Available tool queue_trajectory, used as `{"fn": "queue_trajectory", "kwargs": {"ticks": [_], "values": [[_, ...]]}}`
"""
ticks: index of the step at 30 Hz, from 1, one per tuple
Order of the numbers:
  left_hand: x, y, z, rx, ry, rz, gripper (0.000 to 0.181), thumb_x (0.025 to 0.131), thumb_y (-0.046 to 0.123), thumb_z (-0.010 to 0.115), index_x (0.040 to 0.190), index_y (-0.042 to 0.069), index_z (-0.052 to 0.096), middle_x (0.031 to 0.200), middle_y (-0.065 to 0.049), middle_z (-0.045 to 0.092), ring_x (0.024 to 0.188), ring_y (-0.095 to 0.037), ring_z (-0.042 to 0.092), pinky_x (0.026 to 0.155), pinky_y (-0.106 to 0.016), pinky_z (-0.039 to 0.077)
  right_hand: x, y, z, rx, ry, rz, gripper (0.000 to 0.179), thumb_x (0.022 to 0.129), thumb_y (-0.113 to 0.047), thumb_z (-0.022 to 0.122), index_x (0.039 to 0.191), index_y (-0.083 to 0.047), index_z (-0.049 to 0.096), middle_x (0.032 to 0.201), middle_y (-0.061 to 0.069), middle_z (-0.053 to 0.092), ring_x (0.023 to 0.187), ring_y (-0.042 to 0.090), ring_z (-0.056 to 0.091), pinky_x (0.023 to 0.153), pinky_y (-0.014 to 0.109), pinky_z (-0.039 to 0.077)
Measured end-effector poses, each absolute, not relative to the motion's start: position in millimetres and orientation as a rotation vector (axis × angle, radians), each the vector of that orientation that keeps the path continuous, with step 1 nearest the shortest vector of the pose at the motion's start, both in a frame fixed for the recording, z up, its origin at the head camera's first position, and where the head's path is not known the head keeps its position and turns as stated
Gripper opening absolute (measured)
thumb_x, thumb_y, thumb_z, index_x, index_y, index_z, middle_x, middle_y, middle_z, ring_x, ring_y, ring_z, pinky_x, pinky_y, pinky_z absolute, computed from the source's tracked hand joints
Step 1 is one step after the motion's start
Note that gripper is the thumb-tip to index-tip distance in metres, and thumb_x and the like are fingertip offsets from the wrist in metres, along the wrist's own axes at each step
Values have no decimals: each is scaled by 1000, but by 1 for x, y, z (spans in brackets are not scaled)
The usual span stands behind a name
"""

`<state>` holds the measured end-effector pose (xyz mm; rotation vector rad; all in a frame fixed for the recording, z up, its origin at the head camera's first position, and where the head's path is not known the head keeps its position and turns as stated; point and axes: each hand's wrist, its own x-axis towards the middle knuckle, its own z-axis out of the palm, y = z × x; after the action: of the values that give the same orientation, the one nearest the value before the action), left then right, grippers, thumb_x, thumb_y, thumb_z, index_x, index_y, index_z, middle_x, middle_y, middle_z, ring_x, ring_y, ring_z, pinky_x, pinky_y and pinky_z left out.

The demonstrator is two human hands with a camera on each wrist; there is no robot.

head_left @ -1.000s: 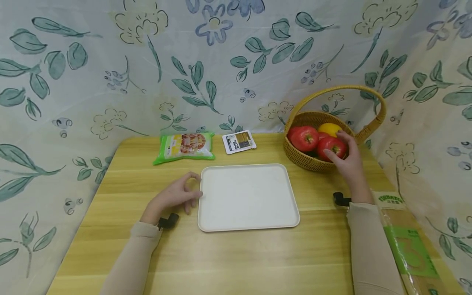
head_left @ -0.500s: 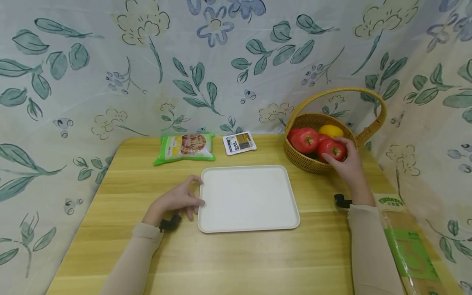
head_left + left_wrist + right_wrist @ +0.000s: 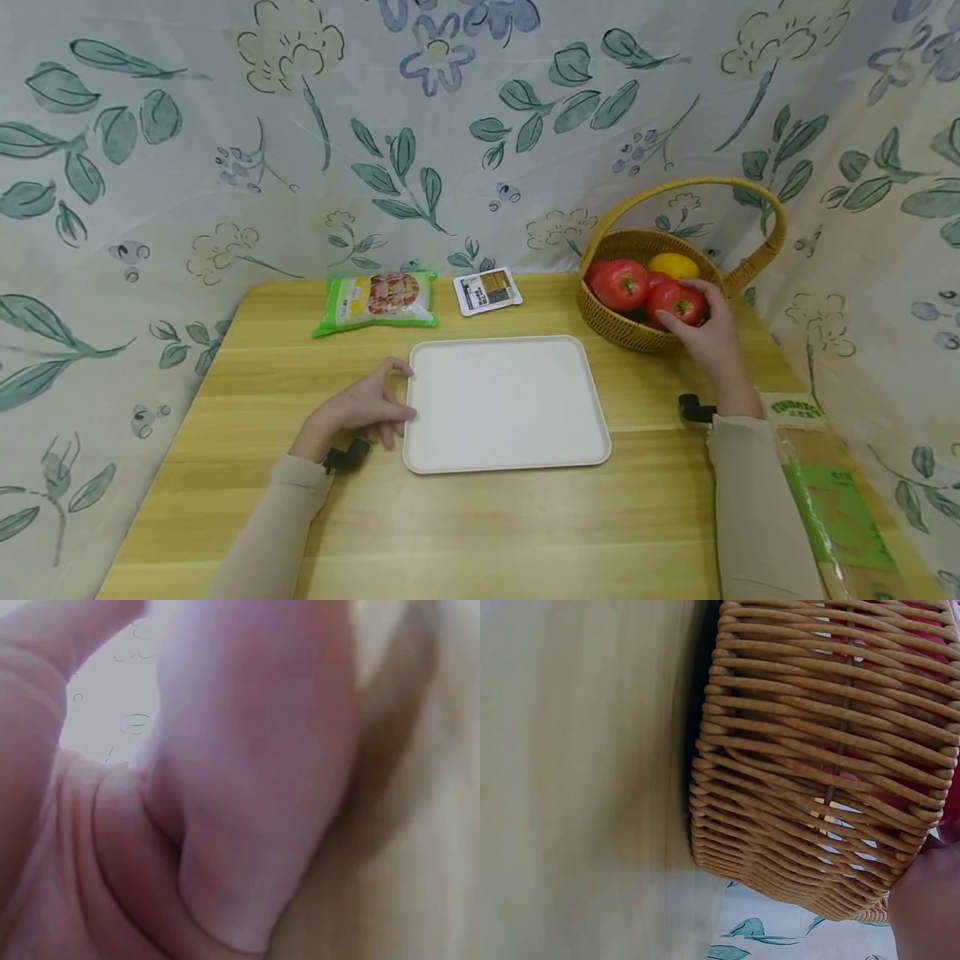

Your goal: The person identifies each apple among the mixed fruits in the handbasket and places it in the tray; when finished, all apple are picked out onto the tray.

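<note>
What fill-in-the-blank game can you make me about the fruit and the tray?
1. The fruit that the right hand grips is coloured ____.
2. The left hand is at the edge of the tray, whose colour is ____.
3. The yellow fruit lies inside the ____.
4. From the person's side, the green bag lies to the ____ of the small packet.

Missing words: red; white; basket; left.
</note>
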<state>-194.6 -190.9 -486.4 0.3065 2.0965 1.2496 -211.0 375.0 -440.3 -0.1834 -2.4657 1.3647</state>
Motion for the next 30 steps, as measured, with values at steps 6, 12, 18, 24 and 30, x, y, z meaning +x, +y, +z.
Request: {"fn": "queue_trajectory", "kwargs": {"ticks": [6, 12, 18, 24, 30], "values": [[-193, -190, -487, 302, 2103, 1248, 71, 95, 28, 80, 146, 22, 31, 78, -11, 75, 53, -20, 70, 47, -28, 53, -211, 378, -439, -240, -2460, 1393, 66, 97, -32, 79, 155, -28, 48, 164, 11, 42, 140, 28, 44, 118, 48, 42], [-192, -191, -488, 317, 2099, 1263, 70, 95, 27, 80, 146, 21, 31, 77, -10, 75, 52, -19, 69, 47, -28, 52, -207, 380, -433, -300, -2443, 1395, 65, 97, -37, 78, 154, -34, 48, 165, 9, 40, 140, 25, 43, 118, 45, 44], [-191, -192, -485, 336, 2066, 1290, 70, 96, 24, 79, 146, 19, 31, 76, -9, 74, 51, -18, 68, 46, -28, 51, -203, 384, -425, -300, -2364, 1417, 64, 97, -28, 79, 153, -29, 51, 159, -6, 45, 138, 14, 45, 117, 31, 43], [-192, -193, -486, 362, 2067, 1288, 69, 96, 23, 78, 146, 17, 31, 75, -9, 74, 51, -18, 68, 46, -28, 52, -197, 381, -414, -217, -2303, 1404, 63, 95, -20, 81, 151, -25, 53, 147, -15, 51, 129, 6, 51, 102, 13, 46], [-192, -193, -486, 376, 2054, 1298, 69, 96, 22, 79, 146, 17, 31, 75, -9, 74, 51, -19, 68, 48, -28, 53, -189, 368, -395, -78, -2252, 1442, 64, 94, -12, 80, 152, -22, 53, 150, -15, 51, 133, 8, 51, 99, 8, 48]]}}
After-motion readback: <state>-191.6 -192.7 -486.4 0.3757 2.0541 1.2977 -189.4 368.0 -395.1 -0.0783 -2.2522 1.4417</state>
